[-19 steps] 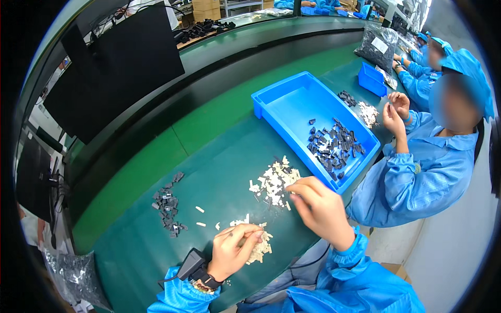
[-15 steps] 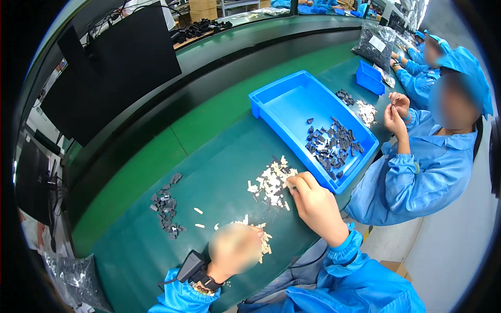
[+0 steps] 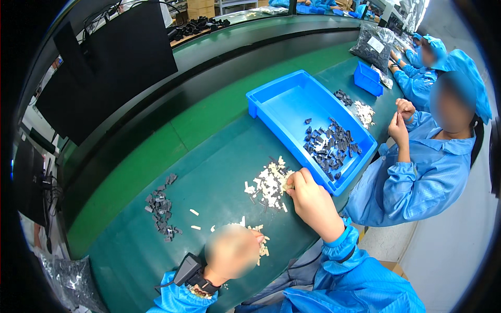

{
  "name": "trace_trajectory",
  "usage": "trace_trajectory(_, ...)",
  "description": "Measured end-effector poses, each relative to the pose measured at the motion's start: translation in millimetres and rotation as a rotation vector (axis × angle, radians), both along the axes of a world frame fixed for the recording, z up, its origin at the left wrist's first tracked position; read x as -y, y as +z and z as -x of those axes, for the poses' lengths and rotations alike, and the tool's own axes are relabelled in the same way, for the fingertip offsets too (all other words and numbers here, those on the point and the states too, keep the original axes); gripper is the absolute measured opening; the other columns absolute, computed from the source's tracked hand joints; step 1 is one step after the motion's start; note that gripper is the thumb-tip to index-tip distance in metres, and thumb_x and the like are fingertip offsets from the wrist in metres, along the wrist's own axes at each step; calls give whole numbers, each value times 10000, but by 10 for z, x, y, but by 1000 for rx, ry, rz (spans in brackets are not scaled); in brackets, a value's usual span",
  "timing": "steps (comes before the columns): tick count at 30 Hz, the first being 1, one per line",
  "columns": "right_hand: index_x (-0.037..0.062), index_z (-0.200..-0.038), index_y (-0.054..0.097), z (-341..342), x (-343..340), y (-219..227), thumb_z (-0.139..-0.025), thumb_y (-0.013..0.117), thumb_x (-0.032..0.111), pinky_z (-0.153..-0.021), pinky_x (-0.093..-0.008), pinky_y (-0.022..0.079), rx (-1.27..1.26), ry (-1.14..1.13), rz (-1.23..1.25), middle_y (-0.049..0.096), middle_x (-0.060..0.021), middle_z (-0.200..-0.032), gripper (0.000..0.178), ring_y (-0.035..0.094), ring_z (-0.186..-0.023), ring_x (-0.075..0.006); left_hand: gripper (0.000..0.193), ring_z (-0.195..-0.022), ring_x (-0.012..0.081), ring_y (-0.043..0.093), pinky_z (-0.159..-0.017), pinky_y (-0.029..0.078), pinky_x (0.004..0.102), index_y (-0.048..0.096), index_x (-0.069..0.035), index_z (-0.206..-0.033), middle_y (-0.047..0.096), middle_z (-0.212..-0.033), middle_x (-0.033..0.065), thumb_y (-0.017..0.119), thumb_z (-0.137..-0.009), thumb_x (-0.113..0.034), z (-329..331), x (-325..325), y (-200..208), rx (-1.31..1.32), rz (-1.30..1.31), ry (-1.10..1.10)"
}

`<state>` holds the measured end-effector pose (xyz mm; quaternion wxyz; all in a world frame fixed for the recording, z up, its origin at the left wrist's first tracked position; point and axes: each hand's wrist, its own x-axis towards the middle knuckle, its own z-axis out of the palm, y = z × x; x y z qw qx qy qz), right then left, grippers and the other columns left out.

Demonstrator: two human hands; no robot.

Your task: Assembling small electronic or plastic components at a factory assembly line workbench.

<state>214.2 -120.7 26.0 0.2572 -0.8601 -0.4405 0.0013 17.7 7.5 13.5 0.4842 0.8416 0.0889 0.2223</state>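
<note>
Head view, with twelve o'clock at the top: the person's right hand (image 3: 310, 199) is at the upper pile of pale strips (image 3: 269, 183), which spreads from its fingertips toward nine o'clock, the fingertips touching or just beside the pile's three o'clock edge. Thumb and forefinger of that grip are close together; whether a strip is pinched between them cannot be told. Just beside this hand, toward one o'clock, sits the blue tray (image 3: 286, 101), its long axis running roughly from half past ten to half past four, with black parts (image 3: 339, 143) gathered toward the lower end. The left hand (image 3: 232, 251) is blurred, so its grip cannot be read; it covers some of the lower pale pile (image 3: 264, 245), whose visible strips lie around its three o'clock side. Toward ten o'clock from that hand, two loose strips (image 3: 194, 212) lie on the green worktop (image 3: 214, 182), one slanting from ten to four, the other nearly level; farther out is the black pile (image 3: 159, 206). The left hand is nearer these, the right nearer the tray.
</note>
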Motion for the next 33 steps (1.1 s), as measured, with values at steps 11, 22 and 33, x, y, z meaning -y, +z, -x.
trace_trajectory(11,22,-951,680,166,85,85,-856,733,50,-507,-308,479,-400,29,-373,642,-85,-805,112,622,-603,-187,110,-738,205,732,-670,563,313,686,-4,-981,734,-869,111,717,-876,-7,23,16,40,-37,68,62)
trace_trajectory(22,-28,-1034,717,902,-4,-112,-933,681,14,-782,-232,483,-1508,77,-790,631,-68,-1066,115,609,-921,-104,203,-805,157,647,-683,527,276,723,-26,-958,711,-951,96,802,-779,29,1,-75,46,212,28,171)
trace_trajectory(33,7,-959,678,803,-37,-221,-907,703,31,-522,-190,367,-756,208,-685,613,-47,-953,63,483,-614,-18,128,-736,132,618,-667,508,264,707,-25,-935,683,-926,72,769,-827,4,-9,-33,63,107,66,142)
